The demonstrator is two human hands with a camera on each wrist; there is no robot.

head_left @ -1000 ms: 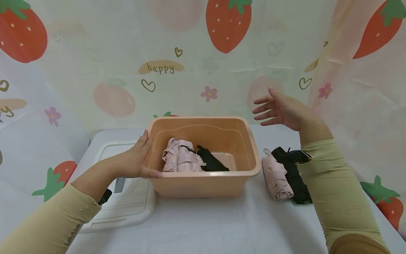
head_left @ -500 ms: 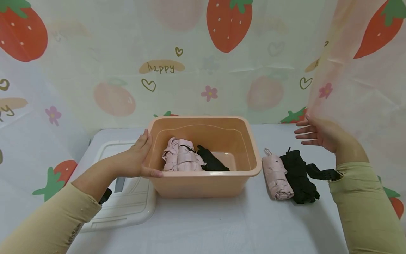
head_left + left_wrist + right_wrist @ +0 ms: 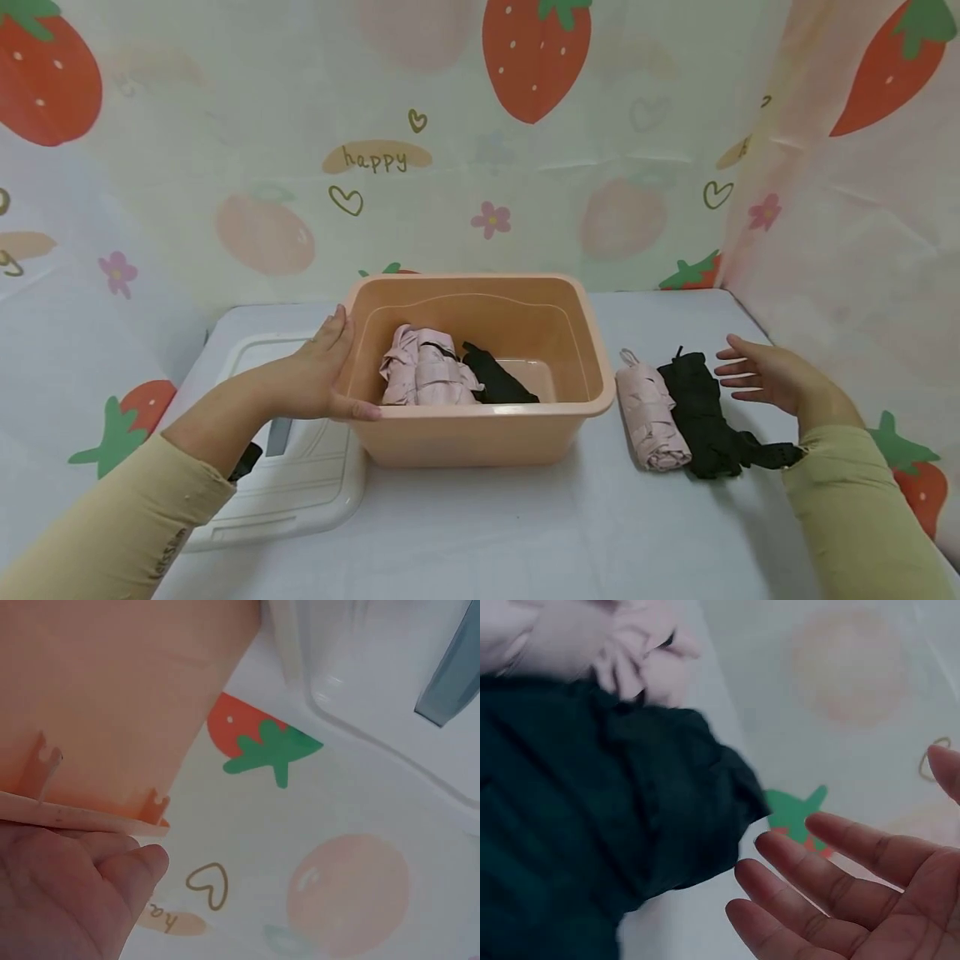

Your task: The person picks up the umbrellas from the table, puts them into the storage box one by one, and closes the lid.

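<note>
My left hand (image 3: 318,379) rests against the left side of a peach plastic bin (image 3: 472,442), its fingers straight along the side and its thumb on the front rim. Within the bin lie a pink fabric bundle (image 3: 427,371) and a smaller black fabric piece (image 3: 498,377). On the table right of it, a rolled pink fabric bundle (image 3: 652,417) with a loop lies beside a rolled black fabric bundle (image 3: 697,412). My right hand (image 3: 780,379) hovers just right of the black bundle, fingers spread and holding nothing; the right wrist view shows the fingertips apart from the dark cloth.
A white lid (image 3: 300,492) with a grey latch lies on the table left of the bin, partly under my left forearm. A strawberry-print sheet (image 3: 450,100) hangs behind and at both sides. White cloth covers the table (image 3: 525,533).
My right hand has swung right from above the bin's right end, then dropped toward the table beside the black bundle. My left hand, the bin and the bundles stay where they were.
</note>
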